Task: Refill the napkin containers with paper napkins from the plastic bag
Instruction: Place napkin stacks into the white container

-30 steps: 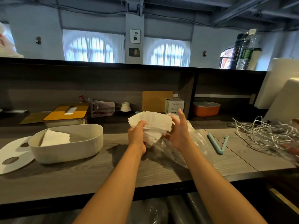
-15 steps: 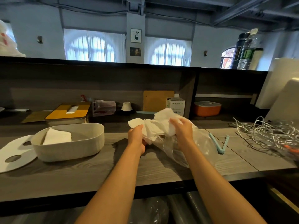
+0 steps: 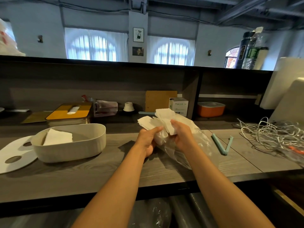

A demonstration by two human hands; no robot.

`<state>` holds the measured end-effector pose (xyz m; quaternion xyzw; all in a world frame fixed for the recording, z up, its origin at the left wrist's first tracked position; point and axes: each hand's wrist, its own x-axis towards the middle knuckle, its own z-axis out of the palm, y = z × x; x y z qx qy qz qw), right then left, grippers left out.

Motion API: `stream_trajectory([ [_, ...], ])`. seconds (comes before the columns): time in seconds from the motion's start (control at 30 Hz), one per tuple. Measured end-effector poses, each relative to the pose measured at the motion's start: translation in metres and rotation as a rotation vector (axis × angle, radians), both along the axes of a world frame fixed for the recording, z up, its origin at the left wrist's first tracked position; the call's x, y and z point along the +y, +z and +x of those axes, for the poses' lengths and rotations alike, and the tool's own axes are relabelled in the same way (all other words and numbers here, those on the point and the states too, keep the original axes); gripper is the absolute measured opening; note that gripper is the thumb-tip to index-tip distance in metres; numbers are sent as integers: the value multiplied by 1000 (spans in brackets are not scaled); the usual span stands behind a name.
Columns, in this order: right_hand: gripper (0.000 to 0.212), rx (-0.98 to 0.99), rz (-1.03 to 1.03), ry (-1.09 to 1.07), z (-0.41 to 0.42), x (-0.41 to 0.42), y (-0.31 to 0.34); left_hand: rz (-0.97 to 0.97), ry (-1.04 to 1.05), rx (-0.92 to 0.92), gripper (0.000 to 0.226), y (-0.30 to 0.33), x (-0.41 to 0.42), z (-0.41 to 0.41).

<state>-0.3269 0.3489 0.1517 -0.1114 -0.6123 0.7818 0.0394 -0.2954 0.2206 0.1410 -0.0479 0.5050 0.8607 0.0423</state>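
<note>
At the far left I see a flat white lid with two oval holes lying on the grey wood-grain surface, its edge tucked just under the white oval napkin container. The container stands open, with a small stack of folded napkins leaning inside at its left end. Behind it sits a box with a yellow top. Moving to the middle, my left hand is curled around a bundle of paper napkins, thumb on top, held above the surface. My right hand grips the same bundle from the other side, fingers wrapped round the right-hand part of it. The clear plastic bag lies crumpled beneath and to the right of both hands, its mouth up by the napkins. Further right a pale blue clip lies spread in a V, then a tangle of white cables.
</note>
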Motion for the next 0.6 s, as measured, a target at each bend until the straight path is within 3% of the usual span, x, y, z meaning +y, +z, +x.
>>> stream_trajectory([
  [0.1, 13, 17, -91, -2, 0, 0, 0, -3, 44, -1, 40, -1, 1, -2],
  [0.27, 10, 55, 15, 2, 0, -3, 1, 24, -48, 17, 46, 2, 4, 1],
  [0.47, 18, 23, -229, 28, 4, 1, 3, -23, -28, 23, 34, -2, 6, 3],
  [0.6, 22, 88, -327, -5, 8, 5, 6, 54, 29, -33, 34, 1, 1, 1],
])
